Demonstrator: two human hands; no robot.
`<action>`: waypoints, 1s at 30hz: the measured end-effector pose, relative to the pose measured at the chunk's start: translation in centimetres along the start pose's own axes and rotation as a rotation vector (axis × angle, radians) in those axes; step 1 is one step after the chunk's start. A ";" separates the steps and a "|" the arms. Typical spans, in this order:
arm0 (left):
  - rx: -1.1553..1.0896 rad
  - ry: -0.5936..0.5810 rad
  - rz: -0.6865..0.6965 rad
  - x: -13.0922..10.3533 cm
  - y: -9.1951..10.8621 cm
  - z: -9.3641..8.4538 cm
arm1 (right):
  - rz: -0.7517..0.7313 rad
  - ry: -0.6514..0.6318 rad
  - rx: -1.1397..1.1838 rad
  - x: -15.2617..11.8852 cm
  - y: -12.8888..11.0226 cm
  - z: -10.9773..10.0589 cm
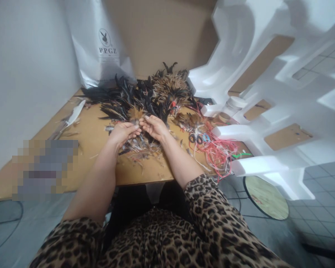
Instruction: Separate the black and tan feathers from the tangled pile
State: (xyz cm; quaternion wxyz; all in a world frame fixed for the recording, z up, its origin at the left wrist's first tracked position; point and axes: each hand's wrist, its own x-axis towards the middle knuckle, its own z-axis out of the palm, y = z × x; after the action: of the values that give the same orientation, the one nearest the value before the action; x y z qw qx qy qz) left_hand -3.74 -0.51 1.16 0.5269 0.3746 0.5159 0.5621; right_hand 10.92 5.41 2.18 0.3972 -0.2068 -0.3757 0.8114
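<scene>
Over the wooden tabletop, my left hand (124, 133) and my right hand (156, 128) meet with thumbs and fingers pinched. A small tuft of golden-brown feathers (136, 113) stands up between them, its lower ends at my fingertips. Which fingers carry most of the tuft is hard to make out. Behind it spread long black feathers (128, 93), and a mound of tan feathers (170, 87) lies further back. Beneath my hands are loose greyish feathers and quills (141, 147). Right of my right hand rests a bundle of brown feathers (191, 120).
Black-handled scissors (195, 139) lie beside a tangle of pink string (219, 152). White foam packaging (257, 165) overhangs the table's right side. A silvery bag (106, 70) stands at the back left, near a white feather (76, 111). A round-topped stool (266, 197) is below right.
</scene>
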 end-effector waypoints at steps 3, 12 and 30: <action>0.090 -0.028 0.006 0.0 -0.2 0.0 | 0.000 -0.003 -0.012 -0.1 0.0 0.1; 0.082 0.084 0.091 -0.2 0.4 0.0 | -0.081 0.091 -0.110 0.2 -0.6 -0.1; -0.221 0.331 0.110 0.9 0.1 -0.9 | -0.055 0.556 -1.720 0.4 -4.9 -5.4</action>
State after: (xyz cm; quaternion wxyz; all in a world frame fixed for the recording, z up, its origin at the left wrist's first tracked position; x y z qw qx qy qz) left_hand -4.74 0.21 0.99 0.4412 0.2445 0.5093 0.6973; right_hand 16.46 10.09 2.55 0.2013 -0.6119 -0.7477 0.1612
